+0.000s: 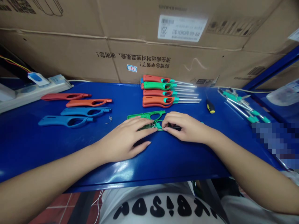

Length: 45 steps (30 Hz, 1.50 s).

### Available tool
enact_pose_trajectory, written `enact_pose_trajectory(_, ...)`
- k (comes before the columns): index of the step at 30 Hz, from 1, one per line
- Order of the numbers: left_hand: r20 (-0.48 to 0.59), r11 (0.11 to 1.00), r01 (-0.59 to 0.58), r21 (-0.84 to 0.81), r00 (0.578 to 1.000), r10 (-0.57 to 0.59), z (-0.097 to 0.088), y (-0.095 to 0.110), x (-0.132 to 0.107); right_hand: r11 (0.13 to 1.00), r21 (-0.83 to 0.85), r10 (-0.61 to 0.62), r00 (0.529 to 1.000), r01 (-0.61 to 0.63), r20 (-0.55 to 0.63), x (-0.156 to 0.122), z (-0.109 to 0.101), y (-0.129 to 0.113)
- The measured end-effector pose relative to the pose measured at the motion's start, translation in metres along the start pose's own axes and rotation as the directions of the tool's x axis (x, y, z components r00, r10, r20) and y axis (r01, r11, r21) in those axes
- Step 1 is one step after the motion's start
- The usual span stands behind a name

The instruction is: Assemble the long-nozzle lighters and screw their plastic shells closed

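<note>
Middle of the blue table (35, 149): a green half-shell (146, 114) lies with its hollow side up, and a green insert (159, 125) with a thin white wire (153, 125) sits just nearer the person, between the fingertips.
Left hand (127, 135): open, palm down, fingers stretched over the green parts, thumb apart.
Right hand (182, 124): thumb and forefinger closed together at the insert; what lies between them is hidden.
Left of the hands: a red shell (63, 96), an orange shell (86, 102) and two blue shells (81, 110), with small metal pins (110, 118) near them.
Behind the green half-shell: a row of lighters (154, 101) in orange-red and green, metal tubes pointing right.
Right of the row: a black-and-yellow screwdriver (210, 107), then a heap of metal tubes with teal ends (243, 104).
Far left: a power strip (39, 88).
Back: cardboard (81, 62) with printed characters.
</note>
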<state>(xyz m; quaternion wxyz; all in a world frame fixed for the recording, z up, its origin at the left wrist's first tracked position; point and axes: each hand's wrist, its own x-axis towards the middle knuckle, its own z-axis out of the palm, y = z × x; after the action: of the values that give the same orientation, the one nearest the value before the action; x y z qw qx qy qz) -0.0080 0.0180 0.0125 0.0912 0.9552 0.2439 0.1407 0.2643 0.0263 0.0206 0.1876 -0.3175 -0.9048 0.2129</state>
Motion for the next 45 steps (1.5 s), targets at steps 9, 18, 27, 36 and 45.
enact_pose_trajectory(9, 0.009, 1.0, -0.008, -0.003, 1.0, 0.008, 0.0017, -0.0002, 0.0007, 0.998, 0.015, 0.054, 0.997, -0.053, -0.048, 0.0007, 0.001, 0.0002)
enact_pose_trajectory(18, 0.02, 0.999, -0.003, 0.043, 1.0, 0.002, 0.0018, 0.0016, 0.0008, 0.999, -0.036, 0.014, 1.0, -0.014, -0.019, 0.0005, -0.0041, -0.0004)
enact_pose_trajectory(27, 0.008, 1.0, -0.004, 0.013, 1.0, 0.004, 0.0033, 0.0016, 0.0004, 0.998, -0.06, -0.017, 1.0, 0.018, 0.012, 0.0004, -0.0052, 0.0003)
enact_pose_trajectory(36, 0.012, 0.999, -0.002, 0.037, 1.0, 0.001, 0.0027, 0.0028, 0.0016, 0.987, -0.151, -0.051, 0.998, 0.054, 0.024, 0.0008, -0.0037, 0.0002)
enact_pose_trajectory(45, -0.005, 0.999, 0.003, -0.039, 1.0, -0.003, 0.0038, 0.001, 0.0004, 0.997, -0.072, -0.039, 0.999, 0.039, -0.004, 0.0007, -0.0035, 0.0023)
